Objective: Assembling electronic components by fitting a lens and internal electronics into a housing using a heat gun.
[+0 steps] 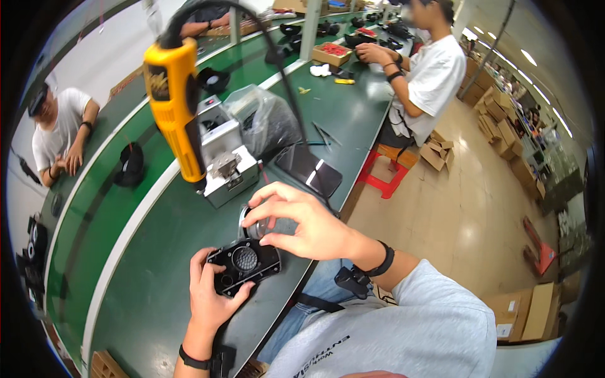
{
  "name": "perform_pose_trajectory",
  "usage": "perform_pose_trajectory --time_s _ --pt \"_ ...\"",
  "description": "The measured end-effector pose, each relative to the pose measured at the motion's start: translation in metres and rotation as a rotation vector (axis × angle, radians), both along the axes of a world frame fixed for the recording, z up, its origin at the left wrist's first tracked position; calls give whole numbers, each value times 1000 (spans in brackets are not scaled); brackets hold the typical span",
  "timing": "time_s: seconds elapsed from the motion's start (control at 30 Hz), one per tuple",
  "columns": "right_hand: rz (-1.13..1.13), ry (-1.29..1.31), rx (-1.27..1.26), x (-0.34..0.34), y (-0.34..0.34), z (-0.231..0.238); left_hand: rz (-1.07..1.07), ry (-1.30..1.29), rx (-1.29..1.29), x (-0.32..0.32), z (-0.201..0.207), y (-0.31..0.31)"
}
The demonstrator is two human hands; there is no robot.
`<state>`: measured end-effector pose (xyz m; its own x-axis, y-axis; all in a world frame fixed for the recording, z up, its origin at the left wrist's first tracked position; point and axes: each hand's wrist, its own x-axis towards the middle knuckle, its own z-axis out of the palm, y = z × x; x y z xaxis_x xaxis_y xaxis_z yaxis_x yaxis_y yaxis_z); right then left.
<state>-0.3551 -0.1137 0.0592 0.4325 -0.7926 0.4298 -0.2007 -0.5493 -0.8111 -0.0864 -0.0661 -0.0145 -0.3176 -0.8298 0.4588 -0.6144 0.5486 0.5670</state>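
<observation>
A flat black housing (259,269) with a round mesh grille and small screw holes lies tilted over the green workbench. My left hand (213,286) grips it from its left side, fingers on the far edge and thumb along the near edge. Just beyond the housing, my right hand (296,220) has thumb and fingers closed round a round, dark-rimmed transparent part (247,222). That part sits at the housing's far edge; whether the two touch I cannot tell.
A yellow electric screwdriver (173,94) hangs over the bench by its cable. Behind it stand a white screw feeder (230,179) and a plastic bag (265,120). A black phone (310,171) and tweezers (325,135) lie farther right. Co-workers sit along the line; a red stool (386,176) stands right.
</observation>
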Motion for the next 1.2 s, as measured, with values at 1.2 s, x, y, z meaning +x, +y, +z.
perform_pose_trajectory --time_s 1.2 --pt "132 850 -258 59 -5 -6 -165 212 -4 10 -32 -15"
